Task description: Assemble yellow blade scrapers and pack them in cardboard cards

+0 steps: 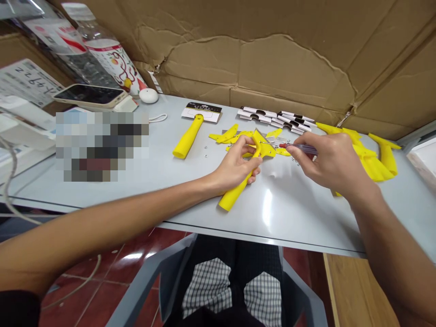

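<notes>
My left hand (235, 167) is closed around a yellow plastic scraper handle (235, 193), which slants up and away from me. In my right hand (332, 159) is a screwdriver (304, 148) with a clear handle and a red collar. Its thin shaft reaches left to the wide head of the handle, where small screws show; whether the tip sits in a screw I cannot tell. Behind the head lie several loose yellow plastic pieces (227, 135). Small metal nuts (206, 156) are scattered on the grey table (190, 190).
A carded yellow handle (186, 141) lies left of centre. Folded cards (260, 114) line the back, beside a cardboard wall (272, 63). More yellow handles (386, 156) are piled at right. A bottle (112, 59), a phone (90, 95) and a white cable (12, 172) are at left.
</notes>
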Demonstrator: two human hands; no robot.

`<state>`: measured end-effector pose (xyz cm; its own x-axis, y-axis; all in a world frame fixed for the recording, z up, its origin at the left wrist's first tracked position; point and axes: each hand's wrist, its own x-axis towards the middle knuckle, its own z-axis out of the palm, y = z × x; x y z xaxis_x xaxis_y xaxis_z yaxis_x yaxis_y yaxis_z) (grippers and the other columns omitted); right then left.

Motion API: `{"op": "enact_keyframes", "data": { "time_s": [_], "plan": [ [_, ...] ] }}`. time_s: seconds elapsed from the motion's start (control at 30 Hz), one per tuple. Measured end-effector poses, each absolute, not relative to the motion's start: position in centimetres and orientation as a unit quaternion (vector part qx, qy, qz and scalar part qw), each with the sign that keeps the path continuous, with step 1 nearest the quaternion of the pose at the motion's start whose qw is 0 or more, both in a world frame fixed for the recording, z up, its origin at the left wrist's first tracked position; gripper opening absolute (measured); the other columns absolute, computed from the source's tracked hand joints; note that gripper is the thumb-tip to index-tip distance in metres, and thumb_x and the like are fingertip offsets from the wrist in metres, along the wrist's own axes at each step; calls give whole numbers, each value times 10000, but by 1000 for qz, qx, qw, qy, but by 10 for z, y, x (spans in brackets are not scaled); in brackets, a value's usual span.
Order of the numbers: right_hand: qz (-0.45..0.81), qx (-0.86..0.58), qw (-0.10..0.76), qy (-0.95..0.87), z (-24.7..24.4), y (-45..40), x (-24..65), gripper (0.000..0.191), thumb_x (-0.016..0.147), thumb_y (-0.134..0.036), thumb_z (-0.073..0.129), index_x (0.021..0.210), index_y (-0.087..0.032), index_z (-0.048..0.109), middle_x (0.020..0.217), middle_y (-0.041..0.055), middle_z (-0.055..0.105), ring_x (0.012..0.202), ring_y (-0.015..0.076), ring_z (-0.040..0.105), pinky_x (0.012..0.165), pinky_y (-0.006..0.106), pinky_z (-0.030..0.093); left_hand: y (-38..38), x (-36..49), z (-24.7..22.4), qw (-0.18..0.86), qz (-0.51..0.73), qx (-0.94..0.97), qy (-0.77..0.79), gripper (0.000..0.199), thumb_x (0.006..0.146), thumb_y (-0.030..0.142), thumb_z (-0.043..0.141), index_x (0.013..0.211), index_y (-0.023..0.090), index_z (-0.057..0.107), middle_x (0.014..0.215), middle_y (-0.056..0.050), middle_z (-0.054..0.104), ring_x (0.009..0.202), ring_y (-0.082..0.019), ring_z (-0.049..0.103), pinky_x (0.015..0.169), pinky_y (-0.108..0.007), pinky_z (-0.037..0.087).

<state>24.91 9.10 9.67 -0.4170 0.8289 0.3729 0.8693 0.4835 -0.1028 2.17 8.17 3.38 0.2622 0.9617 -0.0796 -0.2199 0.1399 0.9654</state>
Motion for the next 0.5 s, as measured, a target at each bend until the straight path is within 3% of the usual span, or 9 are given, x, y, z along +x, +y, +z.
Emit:
{"op": "enact_keyframes", "data": {
  "time_s": [0.17,0.37,0.5],
  "plan": [
    [-39,-520,180,-834,99,91,249,420,1027,-547,546,964,-224,806,591,42,647,554,226,587,632,365,401,82,22,33,639,464,470,396,346,918,123,715,1053,259,427,1151,-27,575,530,-41,571,426,-224,424],
    [4,-483,160,-861,103,92,253,294,1012,-388,576,1120,-254,814,1022,55,830,858,265,745,750,385,493,83,22,34,645,466,462,391,387,881,125,769,1059,252,449,1167,-41,569,528,-52,584,415,-243,428],
    [45,-494,132,-858,96,98,255,234,973,-364,603,1028,-249,800,949,47,823,878,273,755,747,386,515,84,21,36,658,470,445,385,381,871,138,770,1073,242,464,1140,-36,566,535,-66,598,419,-255,443]
  ]
}}
